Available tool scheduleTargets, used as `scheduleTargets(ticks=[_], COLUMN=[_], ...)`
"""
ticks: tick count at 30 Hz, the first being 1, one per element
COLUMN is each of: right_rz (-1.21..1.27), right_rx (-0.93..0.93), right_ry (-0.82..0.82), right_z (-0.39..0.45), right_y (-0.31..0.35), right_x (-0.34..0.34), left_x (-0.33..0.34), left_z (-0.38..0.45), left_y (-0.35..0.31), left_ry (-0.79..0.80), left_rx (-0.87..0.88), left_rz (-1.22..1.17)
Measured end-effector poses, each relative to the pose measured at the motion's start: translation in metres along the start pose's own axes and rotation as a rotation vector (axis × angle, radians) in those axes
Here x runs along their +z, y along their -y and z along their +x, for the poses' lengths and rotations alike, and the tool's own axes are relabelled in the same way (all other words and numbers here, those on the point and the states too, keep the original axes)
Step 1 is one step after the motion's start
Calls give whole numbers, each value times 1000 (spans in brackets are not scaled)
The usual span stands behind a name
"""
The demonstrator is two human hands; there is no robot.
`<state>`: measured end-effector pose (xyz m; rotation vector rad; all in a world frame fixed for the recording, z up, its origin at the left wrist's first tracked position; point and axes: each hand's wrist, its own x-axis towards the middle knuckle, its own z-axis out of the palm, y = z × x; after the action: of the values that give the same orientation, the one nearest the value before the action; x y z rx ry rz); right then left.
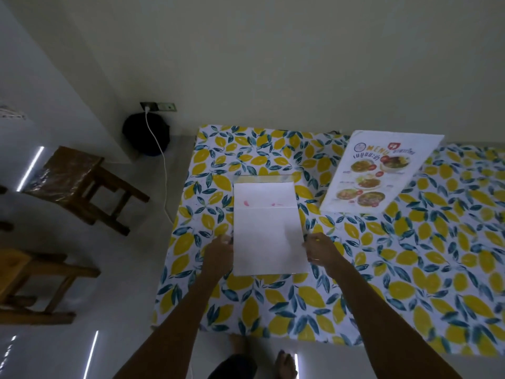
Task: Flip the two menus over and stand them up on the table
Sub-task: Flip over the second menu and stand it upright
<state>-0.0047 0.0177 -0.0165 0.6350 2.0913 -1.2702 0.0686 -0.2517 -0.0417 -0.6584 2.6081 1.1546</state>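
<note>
Far menu [379, 173] stands printed side out (looks done). Left hand [218, 251] and right hand [321, 248] grip blank-side menu [269, 231] edges; flip left.

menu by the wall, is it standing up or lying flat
Standing, it seems: the printed menu shows its food photos and its top overlaps the wall, so it looks propped up. The blank-side menu lies between both hands.

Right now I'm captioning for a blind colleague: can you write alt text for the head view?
Both hands, left hand and right hand, grip the side edges of a blank-side-up menu on a lemon-print tablecloth. A second menu, printed face showing, sits farther right.
</note>
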Motion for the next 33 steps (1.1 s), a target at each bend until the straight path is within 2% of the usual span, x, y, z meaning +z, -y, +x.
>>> scheduleTargets(ticks=[3,6,9,15,19,25,33], right_rz=[121,60,34,15,25,-8,-115], right_rx=[-48,-213,-348,-487,-554,-694,-681], right_ry=[13,60,29,63,52,-25,-243], right_z=[-23,-51,-77,-114,-121,-106,-33], right_y=[-16,-23,-27,-26,-23,16,86], right_x=[-11,-26,-45,-75,-84,-89,-64], left_x=[-2,-14,-27,-31,-39,-60,-71], left_z=[-17,-40,-64,-95,-102,-65,28], left_y=[6,-4,-18,-28,-41,-65,-106], left_ry=[-71,-126,-132,-302,-311,-309,-333], left_rx=[81,111,168,410,395,442,428], left_rz=[61,-46,-199,-134,-184,-205,-178])
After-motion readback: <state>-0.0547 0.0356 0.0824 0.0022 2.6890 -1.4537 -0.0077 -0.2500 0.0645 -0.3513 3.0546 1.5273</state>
